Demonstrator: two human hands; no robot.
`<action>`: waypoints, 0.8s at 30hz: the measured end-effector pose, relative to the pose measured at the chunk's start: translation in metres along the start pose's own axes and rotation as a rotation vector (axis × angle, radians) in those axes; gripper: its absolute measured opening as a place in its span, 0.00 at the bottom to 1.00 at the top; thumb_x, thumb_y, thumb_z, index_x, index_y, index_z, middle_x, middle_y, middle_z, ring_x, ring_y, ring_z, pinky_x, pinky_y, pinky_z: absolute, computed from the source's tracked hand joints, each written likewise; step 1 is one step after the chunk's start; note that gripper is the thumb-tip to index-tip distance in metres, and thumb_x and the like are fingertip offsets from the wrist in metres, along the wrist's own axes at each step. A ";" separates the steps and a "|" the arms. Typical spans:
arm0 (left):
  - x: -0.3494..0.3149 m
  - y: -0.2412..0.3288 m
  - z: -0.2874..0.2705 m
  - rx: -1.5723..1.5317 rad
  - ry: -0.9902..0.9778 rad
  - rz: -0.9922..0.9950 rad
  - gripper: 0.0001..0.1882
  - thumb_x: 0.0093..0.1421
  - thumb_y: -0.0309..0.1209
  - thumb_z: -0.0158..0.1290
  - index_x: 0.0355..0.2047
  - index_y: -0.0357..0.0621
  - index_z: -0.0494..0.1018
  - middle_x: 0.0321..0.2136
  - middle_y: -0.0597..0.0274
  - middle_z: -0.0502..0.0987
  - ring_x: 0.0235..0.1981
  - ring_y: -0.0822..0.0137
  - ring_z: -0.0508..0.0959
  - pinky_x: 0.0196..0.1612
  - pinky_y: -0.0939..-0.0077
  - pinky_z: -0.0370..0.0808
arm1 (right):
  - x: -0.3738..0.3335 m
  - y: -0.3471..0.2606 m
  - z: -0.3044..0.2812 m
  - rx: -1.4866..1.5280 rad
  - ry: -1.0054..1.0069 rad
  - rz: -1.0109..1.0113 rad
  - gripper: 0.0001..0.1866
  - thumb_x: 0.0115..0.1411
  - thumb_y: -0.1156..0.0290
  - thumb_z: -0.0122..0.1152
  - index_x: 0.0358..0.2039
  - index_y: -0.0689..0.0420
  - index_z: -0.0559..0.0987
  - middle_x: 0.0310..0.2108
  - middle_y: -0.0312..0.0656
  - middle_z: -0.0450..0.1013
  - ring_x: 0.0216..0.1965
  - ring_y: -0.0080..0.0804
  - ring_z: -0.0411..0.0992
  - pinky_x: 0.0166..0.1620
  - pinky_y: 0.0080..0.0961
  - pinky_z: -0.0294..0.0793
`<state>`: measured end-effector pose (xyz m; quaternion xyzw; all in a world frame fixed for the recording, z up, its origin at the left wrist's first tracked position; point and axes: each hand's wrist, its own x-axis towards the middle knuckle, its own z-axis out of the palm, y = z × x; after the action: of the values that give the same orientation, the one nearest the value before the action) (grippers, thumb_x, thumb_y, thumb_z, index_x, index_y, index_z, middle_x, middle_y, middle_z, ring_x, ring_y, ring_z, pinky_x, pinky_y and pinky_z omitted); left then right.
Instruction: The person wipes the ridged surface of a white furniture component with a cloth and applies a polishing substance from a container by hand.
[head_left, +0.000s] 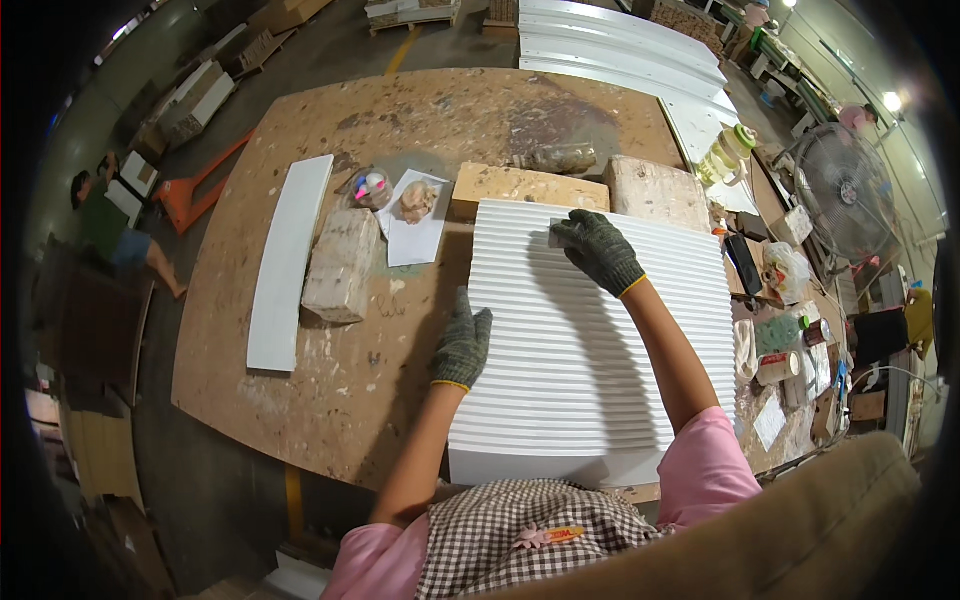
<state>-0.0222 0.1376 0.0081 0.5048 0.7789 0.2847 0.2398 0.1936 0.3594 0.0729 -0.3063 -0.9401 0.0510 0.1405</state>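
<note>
A white ribbed panel [590, 340] lies on the worktable before me, its ribs running left to right. At its left edge rests my left hand [463, 345], in a dark grey knit glove, with fingers stretched out along the side and the thumb apart. Over the far part of the ribs, my gloved right hand [597, 252] is closed on a small flat grey piece [556, 240]. That piece is mostly covered by the fingers, and I cannot make out its kind.
A wooden block [530, 188] and a wrapped block [655, 192] stand behind the panel. Left of it are another pale block [342, 265], a white board [290, 265] and paper [412, 240] with a crumpled lump. A bottle [727, 155] and a fan [843, 190] stand at right.
</note>
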 end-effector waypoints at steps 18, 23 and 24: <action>0.004 -0.008 0.007 0.041 -0.001 -0.063 0.38 0.73 0.48 0.45 0.74 0.41 0.47 0.60 0.26 0.69 0.53 0.31 0.75 0.57 0.43 0.73 | 0.071 -0.043 0.046 0.053 0.109 -0.132 0.15 0.58 0.72 0.63 0.47 0.49 0.83 0.42 0.47 0.77 0.46 0.49 0.74 0.49 0.44 0.78; 0.007 -0.024 0.017 -0.030 0.030 0.043 0.40 0.73 0.48 0.44 0.74 0.37 0.46 0.61 0.26 0.68 0.55 0.30 0.75 0.56 0.44 0.73 | 0.094 -0.069 0.073 0.154 0.271 -0.022 0.07 0.60 0.69 0.60 0.39 0.50 0.79 0.30 0.49 0.75 0.36 0.50 0.74 0.44 0.47 0.74; 0.010 -0.024 0.018 0.001 0.051 0.062 0.40 0.73 0.49 0.43 0.74 0.36 0.46 0.61 0.27 0.69 0.54 0.31 0.76 0.58 0.44 0.72 | 0.096 -0.074 0.080 0.087 0.309 0.045 0.06 0.61 0.65 0.60 0.38 0.49 0.79 0.30 0.48 0.75 0.36 0.49 0.75 0.44 0.48 0.74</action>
<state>-0.0293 0.1426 -0.0221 0.5216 0.7688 0.3042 0.2105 0.0547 0.3555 0.0318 -0.3249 -0.8972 0.0472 0.2953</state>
